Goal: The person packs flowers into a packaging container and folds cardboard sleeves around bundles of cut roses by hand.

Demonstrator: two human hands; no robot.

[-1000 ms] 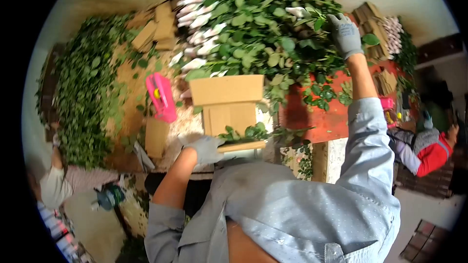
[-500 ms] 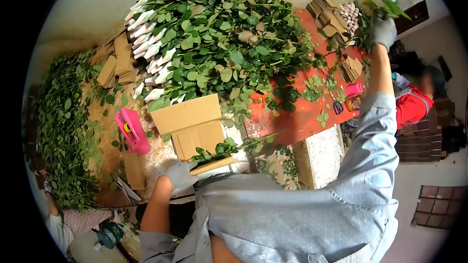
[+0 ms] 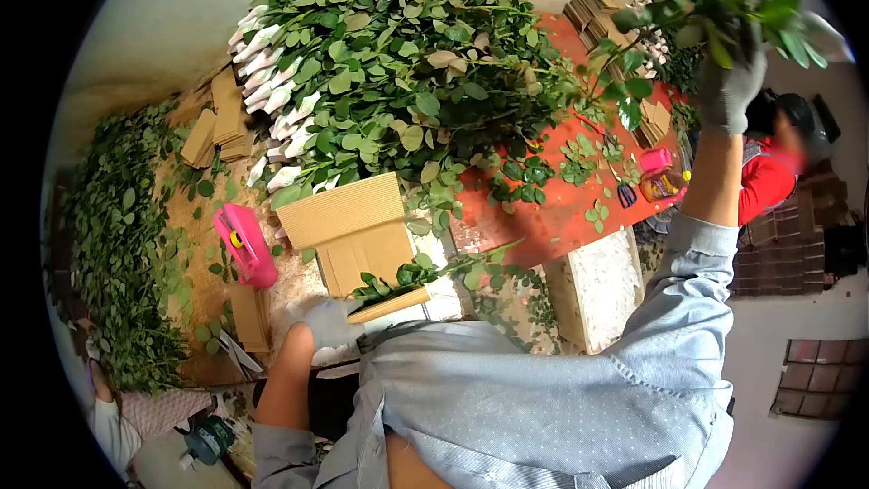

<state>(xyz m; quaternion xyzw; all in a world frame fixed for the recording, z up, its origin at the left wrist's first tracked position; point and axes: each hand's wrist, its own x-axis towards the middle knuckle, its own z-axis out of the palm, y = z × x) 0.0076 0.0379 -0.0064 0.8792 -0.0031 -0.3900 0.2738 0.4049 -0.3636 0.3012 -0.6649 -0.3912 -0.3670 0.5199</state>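
Observation:
My right hand [image 3: 731, 81], in a grey glove, is raised at the upper right. It grips a leafy flower stem [image 3: 692, 14], whose leaves reach out on both sides of the fist; a blurred whitish end [image 3: 828, 36] shows beyond. Low in the middle, my left hand [image 3: 330, 324], also gloved, is closed at the left end of a folded cardboard edge [image 3: 389, 305]. Its fingertips are partly hidden. Green leaves [image 3: 403, 279] lie inside that fold, against an opened corrugated cardboard sheet [image 3: 344, 213].
A large pile of leafy stems [image 3: 389, 63] with white-wrapped heads [image 3: 272, 95] fills the back. A pink container [image 3: 244, 244], cardboard stacks [image 3: 226, 113] and scissors [image 3: 626, 196] lie around. One person in red [image 3: 765, 181] stands right; another person's arm [image 3: 104, 407] shows lower left.
My right hand has come down slightly and nearer, turning the stem so its leaves spread left across the red table. My left hand stays at the cardboard. The person in red has shifted.

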